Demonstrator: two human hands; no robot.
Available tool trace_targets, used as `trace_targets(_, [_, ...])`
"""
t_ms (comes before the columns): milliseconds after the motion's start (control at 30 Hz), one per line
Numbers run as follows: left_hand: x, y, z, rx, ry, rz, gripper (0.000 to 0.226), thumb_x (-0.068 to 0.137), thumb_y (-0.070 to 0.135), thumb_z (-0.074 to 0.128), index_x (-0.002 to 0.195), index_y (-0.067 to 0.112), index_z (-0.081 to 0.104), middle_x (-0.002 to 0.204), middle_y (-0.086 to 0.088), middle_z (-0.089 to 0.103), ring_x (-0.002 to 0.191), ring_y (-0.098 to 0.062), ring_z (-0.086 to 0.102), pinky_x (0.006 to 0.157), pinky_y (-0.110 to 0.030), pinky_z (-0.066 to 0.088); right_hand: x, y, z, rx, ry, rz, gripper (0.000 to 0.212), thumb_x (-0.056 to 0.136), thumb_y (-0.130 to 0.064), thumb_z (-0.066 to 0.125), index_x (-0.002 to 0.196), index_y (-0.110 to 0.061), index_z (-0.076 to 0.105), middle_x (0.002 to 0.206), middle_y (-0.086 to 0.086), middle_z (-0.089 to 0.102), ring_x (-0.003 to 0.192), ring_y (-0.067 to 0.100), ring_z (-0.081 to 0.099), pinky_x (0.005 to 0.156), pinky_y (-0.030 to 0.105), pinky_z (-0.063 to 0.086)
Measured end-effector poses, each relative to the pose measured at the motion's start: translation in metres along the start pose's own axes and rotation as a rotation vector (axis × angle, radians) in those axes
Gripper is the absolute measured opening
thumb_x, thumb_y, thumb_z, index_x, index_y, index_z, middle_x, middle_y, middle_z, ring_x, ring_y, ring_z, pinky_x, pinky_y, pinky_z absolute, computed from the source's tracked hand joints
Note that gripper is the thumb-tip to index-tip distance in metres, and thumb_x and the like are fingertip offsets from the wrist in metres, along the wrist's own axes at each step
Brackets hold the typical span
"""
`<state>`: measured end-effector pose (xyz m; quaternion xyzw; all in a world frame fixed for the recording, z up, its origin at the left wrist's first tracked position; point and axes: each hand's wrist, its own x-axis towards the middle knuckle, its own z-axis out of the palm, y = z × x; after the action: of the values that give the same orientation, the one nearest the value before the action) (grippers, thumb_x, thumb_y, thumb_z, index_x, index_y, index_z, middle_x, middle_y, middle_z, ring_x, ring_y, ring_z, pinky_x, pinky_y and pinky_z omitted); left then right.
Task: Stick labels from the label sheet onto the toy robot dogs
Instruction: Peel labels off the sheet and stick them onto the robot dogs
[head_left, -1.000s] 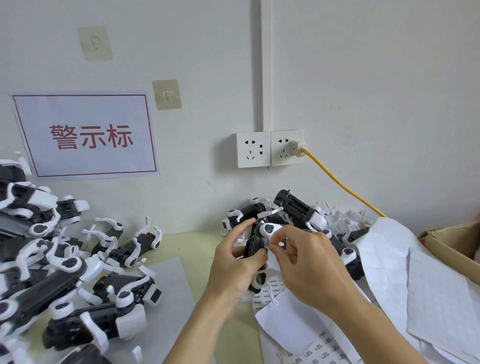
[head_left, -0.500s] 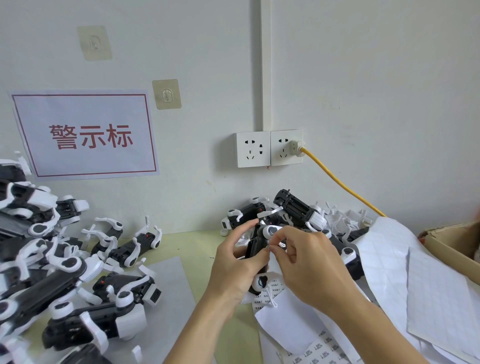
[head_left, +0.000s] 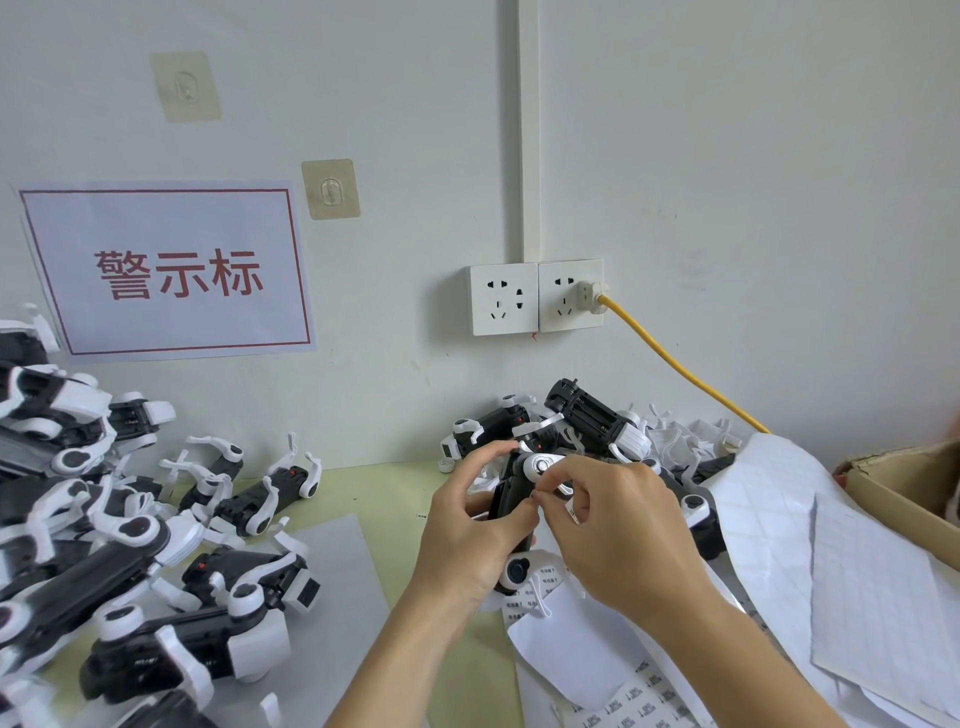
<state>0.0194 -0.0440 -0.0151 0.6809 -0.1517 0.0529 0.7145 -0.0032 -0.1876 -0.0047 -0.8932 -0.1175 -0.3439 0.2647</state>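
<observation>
A: The black-and-white plastic toy robot dog is held up over the middle of the pale green table, the left hand curled round its body.

B: And the right hand?

A: It pinches at the dog's side with thumb and forefinger, just below a white round leg joint. The label itself is too small to see.

B: Around it?

A: White label sheets lie under the hands and spread toward the right edge beside a brown cardboard box. A pile of dogs stands behind against the wall; a bigger heap fills the left edge.

B: Any change?

A: The right fingertips have closed lower onto the dog than a second ago. Bare table shows between the heaps.
</observation>
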Motion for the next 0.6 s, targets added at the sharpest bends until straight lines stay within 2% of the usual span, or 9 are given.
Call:
trace_targets(167, [0.000, 0.000, 0.000, 0.019, -0.008, -0.012, 0.050, 0.087, 0.001, 0.067, 0.101, 0.049, 0.068, 0.070, -0.006, 0.066, 0.058, -0.020, 0.062, 0.058, -0.025, 0.054, -0.001, -0.004, -0.001, -0.020, 0.030, -0.022, 0.004, 0.085, -0.028, 0.076, 0.082, -0.031, 0.075, 0.042, -0.016, 0.031, 0.052, 0.013, 0.046, 0.052, 0.030, 0.043])
trace_targets(333, [-0.001, 0.001, -0.001, 0.026, -0.020, -0.015, 0.050, 0.086, 0.000, 0.066, 0.101, 0.048, 0.067, 0.068, -0.006, 0.065, 0.058, -0.020, 0.060, 0.056, -0.026, 0.053, -0.001, -0.009, -0.004, -0.065, 0.051, -0.023, 0.007, 0.079, -0.027, 0.082, 0.078, -0.032, 0.077, 0.046, -0.017, 0.033, 0.052, 0.016, 0.057, 0.048, 0.029, 0.045])
trace_targets(600, [-0.002, 0.002, 0.000, 0.026, -0.012, -0.027, 0.048, 0.086, -0.002, 0.064, 0.108, 0.040, 0.067, 0.066, -0.009, 0.063, 0.057, -0.020, 0.057, 0.055, -0.026, 0.051, 0.000, -0.012, -0.006, -0.077, 0.075, -0.012, 0.017, 0.067, -0.023, 0.091, 0.068, -0.032, 0.076, 0.045, -0.020, 0.021, 0.047, 0.010, 0.035, 0.043, 0.012, 0.023])
